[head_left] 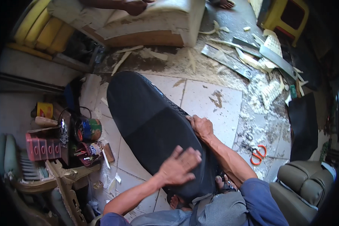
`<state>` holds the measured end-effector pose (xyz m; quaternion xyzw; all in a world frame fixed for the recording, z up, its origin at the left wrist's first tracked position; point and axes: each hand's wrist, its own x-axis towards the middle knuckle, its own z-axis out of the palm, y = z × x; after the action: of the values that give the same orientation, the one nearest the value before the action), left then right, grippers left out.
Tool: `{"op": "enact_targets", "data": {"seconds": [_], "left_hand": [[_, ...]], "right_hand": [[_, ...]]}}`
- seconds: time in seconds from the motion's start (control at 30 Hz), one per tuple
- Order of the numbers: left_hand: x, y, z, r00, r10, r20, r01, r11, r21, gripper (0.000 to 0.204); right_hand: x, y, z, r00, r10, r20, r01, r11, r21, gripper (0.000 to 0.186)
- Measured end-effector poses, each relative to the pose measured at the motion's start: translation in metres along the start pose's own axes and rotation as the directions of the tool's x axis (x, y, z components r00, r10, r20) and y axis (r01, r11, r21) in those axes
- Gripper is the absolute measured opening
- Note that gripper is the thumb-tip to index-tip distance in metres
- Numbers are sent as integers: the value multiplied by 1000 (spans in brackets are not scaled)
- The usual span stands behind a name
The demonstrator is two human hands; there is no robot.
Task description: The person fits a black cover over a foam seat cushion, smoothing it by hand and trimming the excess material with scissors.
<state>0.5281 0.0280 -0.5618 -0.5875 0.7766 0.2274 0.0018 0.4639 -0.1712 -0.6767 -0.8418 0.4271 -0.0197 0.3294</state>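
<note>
Here, a long black seat (147, 124) lies on the tiled floor (211, 101) in the middle of the frame, running from upper left down toward the person's lap. The left hand (179, 165) rests flat on its lower part, fingers spread and gripping nothing. The right hand (201, 126) curls over the seat's right edge, fingers pressed on the cover there.

To the right of the seat, orange-handled scissors (258, 154) lie on the floor, well apart from both hands. Just left of the seat stands a round tin (88, 129) among small clutter, with a red rack (43, 147) further left. A grey padded cushion (301, 184) sits at the lower right, and a black sheet (303, 124) lies above it. At the top, a block of foam on wood (150, 26) stands with another person's hand (135, 6) on it and a foot (224, 3) beside it. Yellow cushions (45, 28) are stacked at the upper left, a yellow stool (286, 15) at the upper right.

White foam scraps (260, 83) and metal strips (226, 60) litter the upper right of the dirty floor. Nothing lies across the seat except the hands.
</note>
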Motion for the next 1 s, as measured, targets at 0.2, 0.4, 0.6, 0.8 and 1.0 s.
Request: {"op": "enact_targets", "data": {"seconds": [0.2, 0.4, 0.6, 0.8, 1.0], "left_hand": [[-3, -120, -49, 991, -89, -99, 107, 974, 198, 70], [-21, -305, -106, 499, -675, -543, 794, 608, -26, 66], [11, -300, -95, 546, -564, -619, 792, 589, 161, 67], [66, -106, -42, 969, -91, -228, 133, 976, 175, 70], [31, 5, 2, 991, -48, -123, 37, 995, -94, 66]], "right_hand": [[1, -5, 1, 996, -25, -85, 23, 1000, -19, 50], [-5, -17, 0, 995, -62, -73, 65, 997, 30, 49], [0, -6, 7, 992, -92, -90, 87, 995, -55, 51], [3, -1, -3, 998, -38, 41, 36, 998, 45, 44], [2, -12, -1, 999, -12, -32, 12, 1000, -16, 49]]}}
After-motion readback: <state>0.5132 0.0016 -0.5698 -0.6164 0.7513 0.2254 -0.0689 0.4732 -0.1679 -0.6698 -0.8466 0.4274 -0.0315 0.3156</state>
